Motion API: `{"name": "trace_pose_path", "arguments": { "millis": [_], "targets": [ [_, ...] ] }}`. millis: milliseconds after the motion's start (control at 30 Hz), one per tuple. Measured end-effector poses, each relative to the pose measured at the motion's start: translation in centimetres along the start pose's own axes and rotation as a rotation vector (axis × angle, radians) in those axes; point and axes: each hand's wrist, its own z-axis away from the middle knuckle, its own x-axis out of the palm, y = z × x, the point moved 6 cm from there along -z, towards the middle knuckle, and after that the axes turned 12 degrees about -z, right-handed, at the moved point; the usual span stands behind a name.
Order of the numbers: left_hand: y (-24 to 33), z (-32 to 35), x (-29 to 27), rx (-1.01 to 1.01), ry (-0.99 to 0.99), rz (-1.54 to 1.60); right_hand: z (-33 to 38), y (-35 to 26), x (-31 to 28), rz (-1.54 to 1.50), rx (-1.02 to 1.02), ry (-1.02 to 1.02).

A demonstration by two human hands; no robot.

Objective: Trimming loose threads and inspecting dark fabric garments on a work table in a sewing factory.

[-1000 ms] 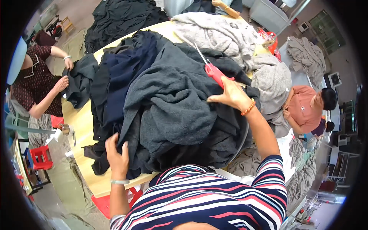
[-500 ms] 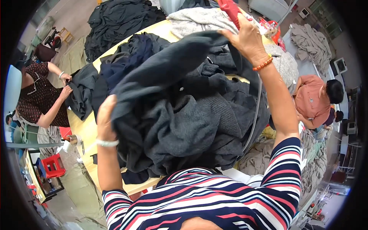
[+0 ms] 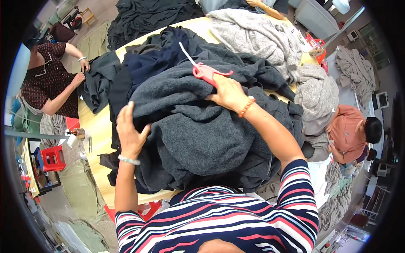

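A dark grey knit garment lies bunched on top of a heap of dark knitwear in front of me. My right hand is closed round a red air blow gun, whose thin pale nozzle points up and to the left. That hand rests low over the cloth, its thumb against a fold. At the heap's left edge, my left hand is open, fingers and thumb spread beside the grey fold. Whether its fingertips touch the cloth I cannot tell.
Dark blue and black clothes and pale grey knits share the wooden table. At the left, a co-worker handles a dark garment; another sits at the right. A red stool stands at lower left.
The garment, held up and stretched between both hands, has come down onto the heap. My right hand with the air blow gun has moved down and left; my left hand has opened off the cloth.
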Motion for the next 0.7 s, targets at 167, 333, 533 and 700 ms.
{"name": "trace_pose_path", "arguments": {
  "millis": [167,333,533,700],
  "targets": [
    [-1.1,-2.3,2.1,-0.427,-0.274,1.379,-4.0,-0.3,0.2,-0.048,0.076,0.032],
    [2.2,1.8,-5.1,-0.483,-0.136,1.455,-1.8,-3.0,-13.6,-0.47,-0.223,0.233],
    [5.8,2.6,-5.4,-0.349,-0.286,2.182,-1.2,-9.6,-20.9,-0.104,-0.45,0.485],
    [-3.3,8.3,3.4,-0.936,-0.485,1.943,-3.4,-3.5,-12.2,0.157,-0.047,0.289]
  ]
}}
